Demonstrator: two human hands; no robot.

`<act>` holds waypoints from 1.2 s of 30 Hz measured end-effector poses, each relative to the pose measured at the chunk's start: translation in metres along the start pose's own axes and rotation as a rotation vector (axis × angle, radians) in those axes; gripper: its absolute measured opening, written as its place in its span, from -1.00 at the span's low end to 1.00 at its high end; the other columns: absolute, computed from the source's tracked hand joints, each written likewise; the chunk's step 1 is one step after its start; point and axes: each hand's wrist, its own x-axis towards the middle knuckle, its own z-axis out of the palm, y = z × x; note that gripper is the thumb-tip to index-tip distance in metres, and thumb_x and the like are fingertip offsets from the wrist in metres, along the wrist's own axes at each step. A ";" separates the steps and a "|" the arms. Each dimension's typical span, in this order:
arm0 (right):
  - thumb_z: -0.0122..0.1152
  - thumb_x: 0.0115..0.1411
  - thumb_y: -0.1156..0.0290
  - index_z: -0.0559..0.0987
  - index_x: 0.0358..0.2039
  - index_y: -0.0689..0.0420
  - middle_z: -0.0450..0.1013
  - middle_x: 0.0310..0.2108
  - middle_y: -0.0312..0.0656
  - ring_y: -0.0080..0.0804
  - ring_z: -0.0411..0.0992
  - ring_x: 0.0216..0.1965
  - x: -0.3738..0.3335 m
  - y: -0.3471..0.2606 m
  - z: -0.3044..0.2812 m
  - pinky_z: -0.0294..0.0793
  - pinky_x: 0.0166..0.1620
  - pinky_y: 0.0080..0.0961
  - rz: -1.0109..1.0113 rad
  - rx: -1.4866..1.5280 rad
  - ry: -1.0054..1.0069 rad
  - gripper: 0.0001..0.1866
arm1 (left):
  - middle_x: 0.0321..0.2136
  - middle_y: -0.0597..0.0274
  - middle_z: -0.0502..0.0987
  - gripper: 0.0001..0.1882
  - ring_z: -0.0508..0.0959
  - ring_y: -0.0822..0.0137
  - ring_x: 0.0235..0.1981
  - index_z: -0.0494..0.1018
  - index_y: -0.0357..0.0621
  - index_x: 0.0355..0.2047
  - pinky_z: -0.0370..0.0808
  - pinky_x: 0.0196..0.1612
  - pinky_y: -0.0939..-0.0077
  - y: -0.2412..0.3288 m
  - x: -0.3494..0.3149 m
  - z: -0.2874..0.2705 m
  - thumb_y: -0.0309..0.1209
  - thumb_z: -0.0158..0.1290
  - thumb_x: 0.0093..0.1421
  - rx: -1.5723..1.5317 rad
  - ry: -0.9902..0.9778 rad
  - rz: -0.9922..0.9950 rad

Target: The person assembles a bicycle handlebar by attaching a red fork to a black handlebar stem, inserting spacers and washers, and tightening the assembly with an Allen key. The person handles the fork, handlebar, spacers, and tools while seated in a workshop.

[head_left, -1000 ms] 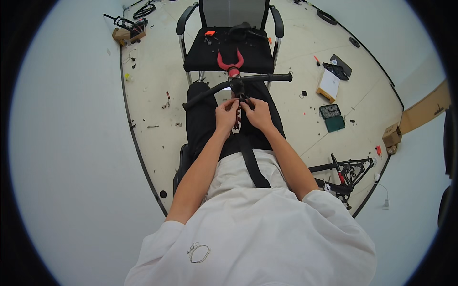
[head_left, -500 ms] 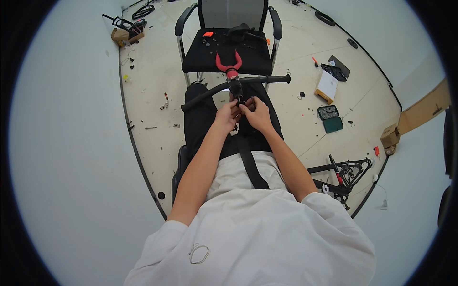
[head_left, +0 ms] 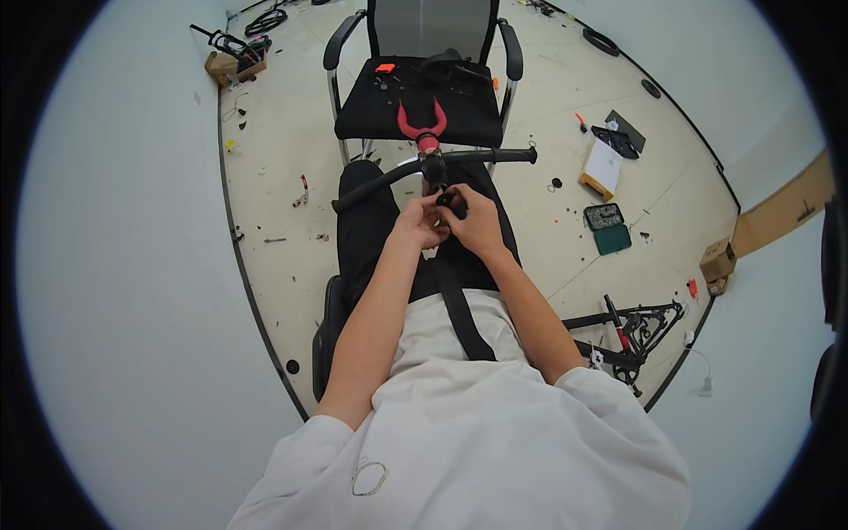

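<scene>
A bicycle handlebar (head_left: 490,155) with black grips lies across my thighs. Its black stem (head_left: 433,168) is clamped to a red fork (head_left: 427,141), whose two prongs point away toward the chair. At the near end of the stem, my right hand (head_left: 480,224) is closed, thumb and fingers around a small dark round part (head_left: 445,200). Close against it, my left hand (head_left: 419,224) has its fingers curled at the same spot. What the left fingers grip is mostly hidden behind the hands.
A black chair (head_left: 362,110) in front holds an orange piece and small dark parts. On the floor to the right are a green case (head_left: 611,238), a white box (head_left: 602,166) and a bicycle frame (head_left: 649,331). A cardboard box (head_left: 252,69) with parts stands far left.
My right hand has lifted slightly and turned, so the dark part shows more between its fingers. My left fingers have shifted a little down and left. The view has tilted slightly.
</scene>
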 end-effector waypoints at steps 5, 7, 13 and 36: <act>0.37 0.04 0.32 0.56 -0.36 0.24 0.56 -0.49 -0.05 -0.04 0.53 -0.46 0.006 0.009 0.006 0.48 -0.37 -0.32 -0.013 -0.169 -0.057 -0.73 | -0.47 0.39 0.52 -0.86 0.41 0.38 -0.44 0.57 -0.03 -0.44 0.25 -0.37 0.49 0.001 0.007 -0.011 -0.27 0.22 0.07 0.006 0.001 0.020; 0.38 0.03 0.27 0.58 -0.42 0.26 0.55 -0.52 -0.04 -0.09 0.53 -0.50 0.008 0.009 0.000 0.46 -0.40 -0.33 0.103 -0.038 -0.093 -0.71 | -0.48 0.41 0.51 -0.87 0.39 0.38 -0.46 0.58 -0.04 -0.44 0.24 -0.38 0.49 0.000 0.000 -0.010 -0.29 0.20 0.07 -0.012 -0.082 0.010; 0.42 0.02 0.21 0.66 -0.42 0.27 0.55 -0.57 -0.01 -0.35 0.53 -0.57 0.013 0.026 -0.002 0.44 -0.46 -0.37 0.387 0.078 -0.269 -0.67 | -0.49 0.42 0.50 -0.87 0.34 0.41 -0.49 0.61 -0.03 -0.35 0.22 -0.39 0.49 0.002 0.001 -0.009 -0.32 0.16 0.09 0.039 -0.102 0.044; 0.41 0.07 0.26 0.67 -0.28 0.28 0.59 -0.48 -0.17 -0.57 0.47 -0.46 0.020 0.032 -0.006 0.42 -0.33 -0.53 0.464 0.130 -0.421 -0.67 | -0.52 0.45 0.49 -0.91 0.29 0.43 -0.49 0.59 0.06 -0.41 0.18 -0.38 0.50 0.004 0.007 -0.011 -0.30 0.16 0.07 0.132 -0.078 0.047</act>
